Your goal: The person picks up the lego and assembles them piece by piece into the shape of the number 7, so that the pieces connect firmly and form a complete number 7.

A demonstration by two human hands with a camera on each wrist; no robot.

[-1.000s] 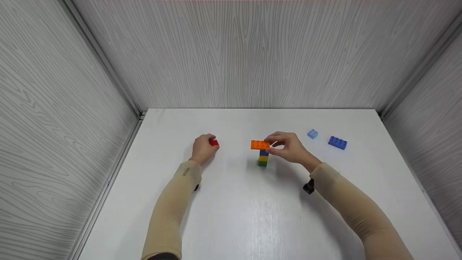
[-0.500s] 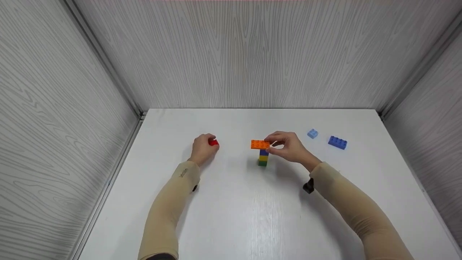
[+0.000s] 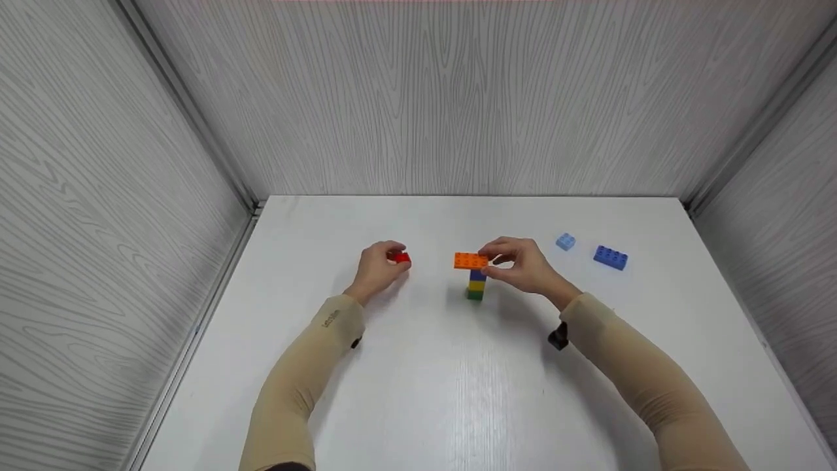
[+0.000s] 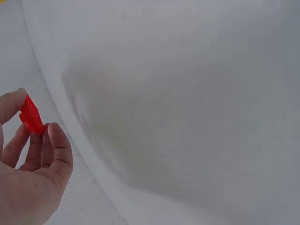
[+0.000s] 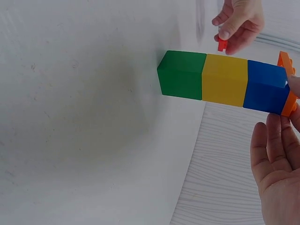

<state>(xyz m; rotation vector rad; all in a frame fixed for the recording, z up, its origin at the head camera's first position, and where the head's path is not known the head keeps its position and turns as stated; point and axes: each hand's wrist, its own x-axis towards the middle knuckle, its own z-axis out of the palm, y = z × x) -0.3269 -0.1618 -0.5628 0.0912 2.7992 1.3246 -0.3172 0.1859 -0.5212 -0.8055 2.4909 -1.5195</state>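
A small tower stands on the white table, with a green brick [image 5: 182, 75] at the bottom, a yellow brick [image 5: 225, 78] in the middle and a blue brick [image 5: 266, 86] above. Flat on top lies an orange studded plate [image 3: 469, 261], which sticks out to the left of the tower in the head view. My right hand [image 3: 525, 267] pinches the plate's right end between thumb and fingers. To the left of the tower, my left hand [image 3: 378, 269] pinches a thin red studded brick [image 4: 32, 117] between thumb and fingertips, apart from the tower.
A small light blue brick [image 3: 565, 241] and a longer blue brick [image 3: 611, 257] lie on the white table [image 3: 418, 379] at the back right. Grey wood-grain panels [image 3: 418, 98] enclose the table at the back and both sides.
My left hand has moved a little to the right, towards the tower, carrying the red brick. The right hand and the tower have stayed in place.
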